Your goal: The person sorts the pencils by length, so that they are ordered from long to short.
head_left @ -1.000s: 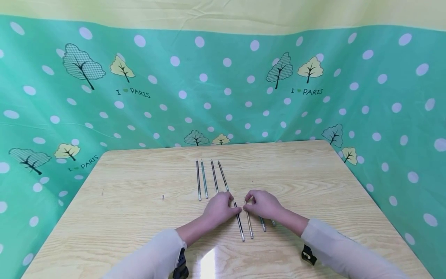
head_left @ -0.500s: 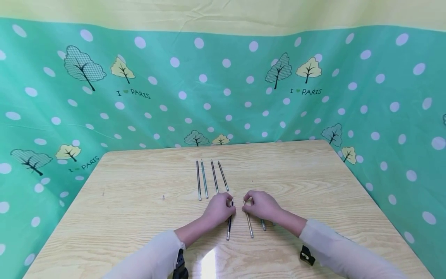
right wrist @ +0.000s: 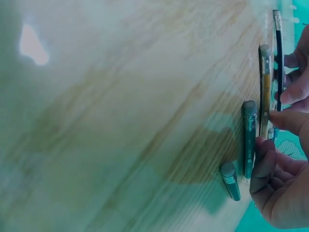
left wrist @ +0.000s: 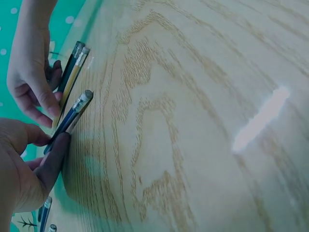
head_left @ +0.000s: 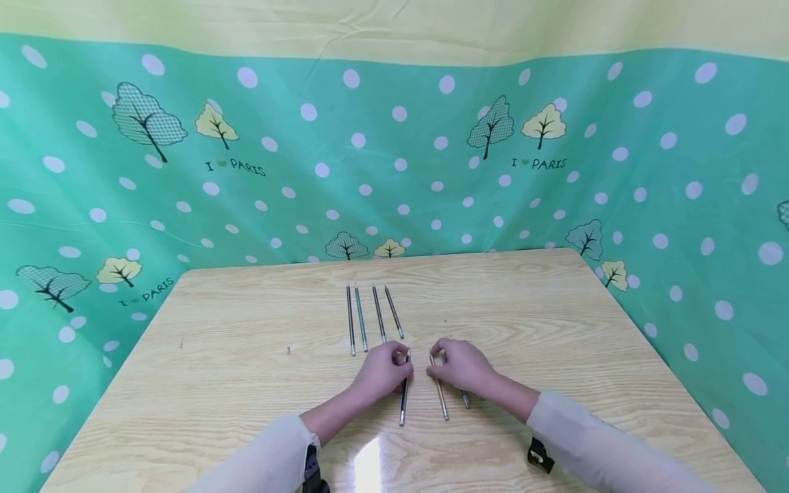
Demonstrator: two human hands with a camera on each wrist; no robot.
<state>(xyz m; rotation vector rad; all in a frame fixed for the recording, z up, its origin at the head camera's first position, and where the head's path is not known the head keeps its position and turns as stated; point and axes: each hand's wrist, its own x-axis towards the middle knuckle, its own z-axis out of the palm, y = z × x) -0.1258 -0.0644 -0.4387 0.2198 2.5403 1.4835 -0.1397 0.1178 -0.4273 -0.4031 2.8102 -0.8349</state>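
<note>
In the head view my left hand (head_left: 377, 373) pinches a dark pencil (head_left: 403, 405) between thumb and fingers; its eraser end points toward me. My right hand (head_left: 462, 366) is just to the right, thumb and forefinger pinching a yellow pencil (head_left: 442, 402). Beside that, partly under the right hand, lies a green pencil (right wrist: 249, 145). A second short-looking green pencil (right wrist: 231, 181) shows in the right wrist view, mostly foreshortened. Farther back on the table lie several more pencils in a loose row, among them a teal pencil (head_left: 361, 322) and a black pencil (head_left: 351, 322).
The wood-grain table (head_left: 234, 383) carries a small scrap (head_left: 288, 350) left of the pencils. A green dotted curtain (head_left: 277, 157) hangs behind and at both sides. Bright glare (head_left: 368, 462) falls on the near table surface.
My left hand has taken hold of the dark pencil and drawn it left, away from the yellow one, turning it more upright in view. The right hand stays nearly in place.
</note>
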